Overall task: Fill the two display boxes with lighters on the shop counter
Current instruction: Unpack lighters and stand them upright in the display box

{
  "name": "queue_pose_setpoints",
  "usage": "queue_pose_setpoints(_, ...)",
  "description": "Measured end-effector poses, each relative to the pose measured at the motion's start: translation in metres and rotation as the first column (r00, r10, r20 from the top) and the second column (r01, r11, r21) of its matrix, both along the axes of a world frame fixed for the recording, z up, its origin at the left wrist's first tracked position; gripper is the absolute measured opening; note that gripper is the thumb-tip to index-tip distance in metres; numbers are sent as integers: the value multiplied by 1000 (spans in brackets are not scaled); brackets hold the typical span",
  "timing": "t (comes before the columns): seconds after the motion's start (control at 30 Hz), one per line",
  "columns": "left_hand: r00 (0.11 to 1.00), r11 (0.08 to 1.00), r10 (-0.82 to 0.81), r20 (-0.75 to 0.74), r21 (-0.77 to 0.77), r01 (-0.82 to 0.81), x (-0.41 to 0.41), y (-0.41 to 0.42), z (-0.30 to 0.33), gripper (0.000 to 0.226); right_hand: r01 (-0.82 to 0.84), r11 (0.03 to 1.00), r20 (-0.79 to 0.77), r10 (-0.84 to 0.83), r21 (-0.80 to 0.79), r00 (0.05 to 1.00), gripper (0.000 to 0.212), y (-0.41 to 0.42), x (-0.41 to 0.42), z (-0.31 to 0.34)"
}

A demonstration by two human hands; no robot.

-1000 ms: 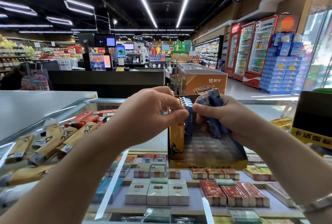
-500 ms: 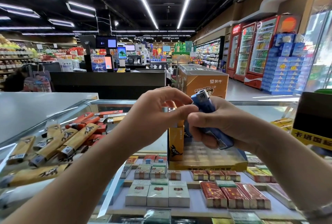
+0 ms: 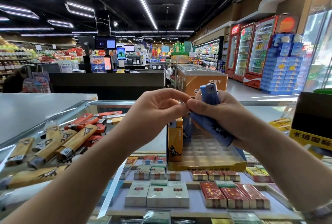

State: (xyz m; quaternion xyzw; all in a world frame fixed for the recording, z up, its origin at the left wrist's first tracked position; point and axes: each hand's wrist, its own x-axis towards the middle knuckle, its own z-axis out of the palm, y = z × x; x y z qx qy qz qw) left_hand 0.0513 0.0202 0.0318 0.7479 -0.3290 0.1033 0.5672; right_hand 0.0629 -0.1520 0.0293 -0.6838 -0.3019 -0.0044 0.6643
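Right hand [image 3: 230, 116] gripped smooth blue plastic lighters [image 3: 210, 114]; left hand [image 3: 158, 114] pinched empty at centre frame. Yellow cardboard display box [image 3: 206, 165] held upright orange lighter [image 3: 177, 141], grid mostly bare.

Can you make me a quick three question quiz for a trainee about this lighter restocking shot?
1. True or false: the right hand grips blue lighters.
2. Multiple choice: the loose orange and yellow lighters lie A) inside the display box, B) on the glass counter to the left, C) on the floor.
3. Fill in: the lighter standing at the left end of the display box is ____ in colour.

Key
1. True; the left hand's fingertips meet the right thumb beside them.
2. B.
3. Yellow; that yellow lighter stands upright against the box's left wall.
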Motion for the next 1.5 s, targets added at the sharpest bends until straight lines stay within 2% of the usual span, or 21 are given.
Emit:
queue_pose_setpoints(0.13,1000,998,18,-10,-68,-18,-1,-2,-1,15,99,995,26,-99,8,995,29,4,2,-2)
queue_pose_setpoints(0.2,999,995,40,-1,-96,-40,0,-3,-3,13,154,988,41,-153,-7,987,29,5,4,-3)
queue_pose_setpoints(0.3,991,984,118,65,-145,-107,2,-3,-4,7,261,964,68,-264,54,962,25,-1,7,0)
queue_pose_setpoints(0.37,969,972,198,149,-157,-175,3,-2,-3,19,465,879,131,-476,104,870,20,-11,13,1)
queue_pose_setpoints(0.43,931,961,268,249,-138,-240,3,-2,-4,27,687,718,145,-696,116,703,21,-21,22,1)
queue_pose_setpoints(0.47,914,958,286,288,-115,-263,3,-3,-4,29,742,664,130,-747,94,652,21,-25,26,0)
queue_pose_setpoints(0.5,899,956,293,327,-89,-279,3,-4,-5,29,759,649,109,-759,48,642,19,-28,29,-2)
queue_pose_setpoints(0.6,849,946,290,441,1,-323,2,-7,-10,27,682,722,24,-685,-118,728,8,-29,40,-13)
queue_pose_setpoints(0.73,816,926,288,501,72,-371,2,-11,-15,24,676,700,18,-691,-231,722,18,-31,45,-20)
queue_pose_setpoints(0.9,771,908,280,572,102,-406,3,-15,-19,23,697,662,97,-702,-276,706,34,-30,44,-21)
queue_pose_setpoints(1.2,686,845,230,690,207,-493,5,-17,-22,22,730,618,180,-714,-291,676,29,-27,41,-20)
queue_pose_setpoints(1.33,625,774,298,721,200,-600,6,-18,-23,20,725,622,168,-713,-296,681,25,-26,40,-20)
queue_pose_setpoints(1.43,650,743,341,679,230,-629,7,-17,-24,19,721,627,172,-707,-295,686,26,-26,39,-20)
queue_pose_setpoints(1.5,698,723,350,625,294,-625,8,-18,-25,23,719,631,173,-705,-290,688,27,-26,39,-20)
